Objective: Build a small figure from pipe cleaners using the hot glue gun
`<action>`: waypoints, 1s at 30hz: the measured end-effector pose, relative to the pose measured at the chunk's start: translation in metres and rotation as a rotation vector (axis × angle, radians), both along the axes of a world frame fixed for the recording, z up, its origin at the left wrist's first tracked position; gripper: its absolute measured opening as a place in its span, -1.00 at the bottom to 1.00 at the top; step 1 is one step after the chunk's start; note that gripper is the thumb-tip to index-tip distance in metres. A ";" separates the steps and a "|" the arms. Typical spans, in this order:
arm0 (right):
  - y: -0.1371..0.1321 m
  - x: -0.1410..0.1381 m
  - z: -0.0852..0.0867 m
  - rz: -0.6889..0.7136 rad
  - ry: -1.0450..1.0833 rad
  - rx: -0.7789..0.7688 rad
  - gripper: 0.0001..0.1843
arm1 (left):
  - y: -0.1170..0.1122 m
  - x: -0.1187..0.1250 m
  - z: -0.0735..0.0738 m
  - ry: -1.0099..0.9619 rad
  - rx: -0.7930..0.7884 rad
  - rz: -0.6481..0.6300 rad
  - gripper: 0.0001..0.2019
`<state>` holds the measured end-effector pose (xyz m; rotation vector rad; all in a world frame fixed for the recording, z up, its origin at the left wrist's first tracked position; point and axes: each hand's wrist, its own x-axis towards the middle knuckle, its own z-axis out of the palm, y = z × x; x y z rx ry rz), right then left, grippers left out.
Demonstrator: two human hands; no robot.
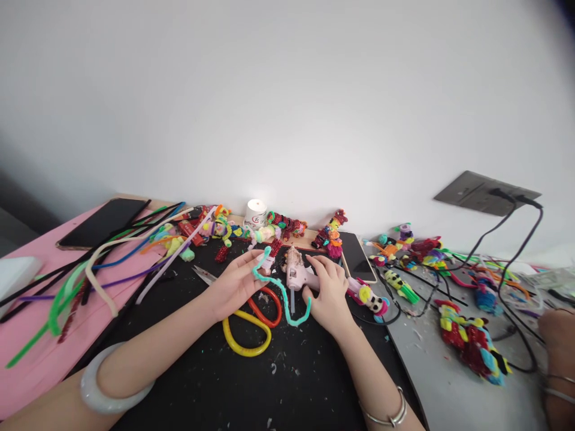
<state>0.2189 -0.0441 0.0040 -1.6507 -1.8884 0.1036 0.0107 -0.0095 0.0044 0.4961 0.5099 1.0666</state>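
My left hand [240,281] is closed, pinching a wavy turquoise pipe cleaner [286,302] near its upper end. A small pinkish piece beside those fingertips is too small to make out. My right hand [330,293] is wrapped round the handle of a pale pink hot glue gun [295,269], its thumb on the near side. A clear glue stick [293,301] pokes out of the gun's rear towards me. Scissors [246,336] with one yellow and one red handle loop lie on the black mat [278,395], partly beneath my left hand.
Loose pipe cleaners [108,269] spread over the pink surface at left, near a phone [105,222]. Pipe-cleaner figures [332,233], a paper cup [256,214] and another phone [359,257] line the wall. Cords run to a socket [487,193]. Another person's hand [557,335] is at far right.
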 end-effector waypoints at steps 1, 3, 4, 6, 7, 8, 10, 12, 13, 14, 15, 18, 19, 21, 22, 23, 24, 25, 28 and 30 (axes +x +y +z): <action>-0.002 -0.001 0.004 0.038 0.052 0.034 -0.42 | 0.000 0.000 -0.001 0.021 0.025 0.014 -0.84; -0.006 -0.002 0.011 0.110 0.195 0.132 -0.52 | -0.002 0.001 -0.003 0.087 0.082 0.043 -0.84; -0.008 -0.002 0.013 0.141 0.276 0.170 -0.59 | -0.003 0.002 -0.003 0.132 0.109 0.060 -0.84; -0.011 -0.002 0.015 0.175 0.438 0.192 -0.71 | -0.006 0.003 -0.002 0.240 0.167 0.098 -0.84; -0.011 -0.003 0.014 0.174 0.527 0.178 -0.74 | -0.007 0.003 -0.001 0.300 0.203 0.117 -0.84; -0.011 -0.003 0.012 0.169 0.631 0.151 -0.76 | -0.008 0.004 0.000 0.355 0.242 0.137 -0.84; -0.007 -0.004 0.008 0.164 0.881 0.060 -0.73 | -0.009 0.005 0.002 0.434 0.317 0.169 -0.83; -0.002 -0.004 0.005 0.204 1.117 -0.056 -0.67 | -0.009 0.005 0.004 0.464 0.365 0.190 -0.83; 0.001 -0.004 0.004 0.231 1.192 -0.102 -0.66 | -0.009 0.005 0.005 0.469 0.377 0.198 -0.83; 0.002 -0.004 0.004 0.263 1.237 -0.145 -0.65 | -0.009 0.005 0.006 0.471 0.387 0.205 -0.83; 0.003 -0.004 0.004 0.293 1.254 -0.180 -0.64 | -0.009 0.005 0.007 0.477 0.395 0.208 -0.83; -0.001 -0.008 0.006 0.376 1.188 -0.232 -0.64 | -0.013 0.006 0.008 0.521 0.428 0.203 -0.86; -0.004 -0.010 0.007 0.393 1.134 -0.231 -0.65 | -0.014 0.006 0.008 0.546 0.442 0.197 -0.87; -0.011 -0.017 0.007 0.386 0.994 -0.181 -0.72 | -0.018 0.007 0.007 0.603 0.476 0.183 -0.89; -0.014 -0.021 0.007 0.385 0.916 -0.166 -0.76 | -0.020 0.007 0.006 0.629 0.496 0.179 -0.89; -0.017 -0.024 0.007 0.382 0.867 -0.141 -0.79 | -0.022 0.007 0.005 0.650 0.515 0.172 -0.90; -0.019 -0.027 0.007 0.370 0.825 -0.117 -0.83 | -0.023 0.008 0.004 0.663 0.532 0.167 -0.90; -0.021 -0.030 0.007 0.356 0.782 -0.097 -0.86 | -0.024 0.008 0.003 0.668 0.544 0.160 -0.89; -0.024 -0.034 0.008 0.329 0.685 -0.053 -0.94 | -0.024 0.009 0.001 0.648 0.546 0.136 -0.88; -0.024 -0.034 0.009 0.335 0.647 -0.032 -0.94 | -0.023 0.009 0.001 0.635 0.530 0.125 -0.88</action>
